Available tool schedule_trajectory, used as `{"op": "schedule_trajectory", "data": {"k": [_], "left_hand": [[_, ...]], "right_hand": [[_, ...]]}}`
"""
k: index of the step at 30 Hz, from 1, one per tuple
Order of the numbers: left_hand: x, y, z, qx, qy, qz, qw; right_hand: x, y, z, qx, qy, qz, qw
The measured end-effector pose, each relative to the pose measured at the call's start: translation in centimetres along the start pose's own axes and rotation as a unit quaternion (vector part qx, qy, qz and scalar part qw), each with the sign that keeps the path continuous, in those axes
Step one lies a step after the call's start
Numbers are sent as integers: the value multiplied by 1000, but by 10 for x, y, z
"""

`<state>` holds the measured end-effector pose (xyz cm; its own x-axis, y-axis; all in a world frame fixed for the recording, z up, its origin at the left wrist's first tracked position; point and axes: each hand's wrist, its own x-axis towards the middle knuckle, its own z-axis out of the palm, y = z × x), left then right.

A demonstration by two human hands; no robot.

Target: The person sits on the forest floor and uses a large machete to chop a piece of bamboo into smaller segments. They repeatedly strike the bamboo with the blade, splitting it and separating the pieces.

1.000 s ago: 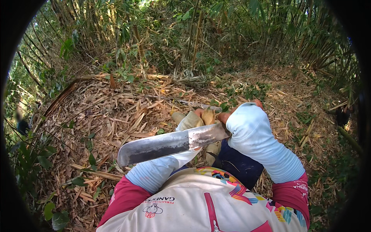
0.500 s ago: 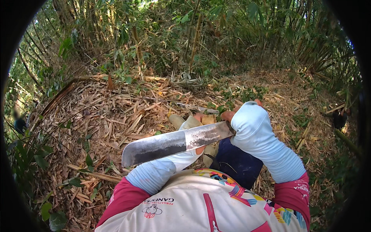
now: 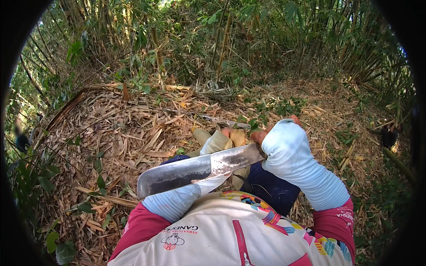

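A wide machete [image 3: 177, 173] with a dark-stained, scratched blade lies across the middle, its broad end toward the left. My right hand [image 3: 262, 134] is closed at its narrow end; the light blue sleeve hides most of this hand, and the handle cannot be seen. Behind the blade, my left hand [image 3: 226, 131] shows only a few fingers beside a tan piece of bamboo [image 3: 238, 138], which it appears to grip. The bamboo also shows below the blade. A beige cover, perhaps a glove [image 3: 216, 142], sits next to these fingers.
Dry bamboo leaves [image 3: 120, 128] cover the ground. My navy trouser leg [image 3: 273, 186] is just below the right hand. A split stem [image 3: 108, 198] lies at left. Bamboo thickets [image 3: 213, 44] stand behind. A blurred person [image 3: 21, 141] is at far left, a dark shape [image 3: 389, 136] at far right.
The machete's broad end has shifted slightly left and down, with my right hand moving a little left. More of the beige cover and the bamboo shows above the blade.
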<state>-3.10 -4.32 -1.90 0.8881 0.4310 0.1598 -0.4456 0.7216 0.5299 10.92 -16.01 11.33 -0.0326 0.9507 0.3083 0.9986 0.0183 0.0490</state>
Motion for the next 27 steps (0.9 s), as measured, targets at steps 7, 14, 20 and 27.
{"op": "schedule_trajectory", "data": {"k": [7, 14, 20, 27], "left_hand": [[0, -10, -15, 0, 64, -53, 997], [11, -26, -47, -254, -19, -158, 954], [2, -12, -9, -269, -82, -64, 957], [7, -6, -13, -126, -54, 20, 990]], "right_hand": [[3, -2, -2, -6, -31, 3, 1000], [9, 2, -3, -24, -43, -28, 998], [9, 13, 9, -52, -19, -36, 998], [17, 20, 7, -38, -53, 11, 998]]}}
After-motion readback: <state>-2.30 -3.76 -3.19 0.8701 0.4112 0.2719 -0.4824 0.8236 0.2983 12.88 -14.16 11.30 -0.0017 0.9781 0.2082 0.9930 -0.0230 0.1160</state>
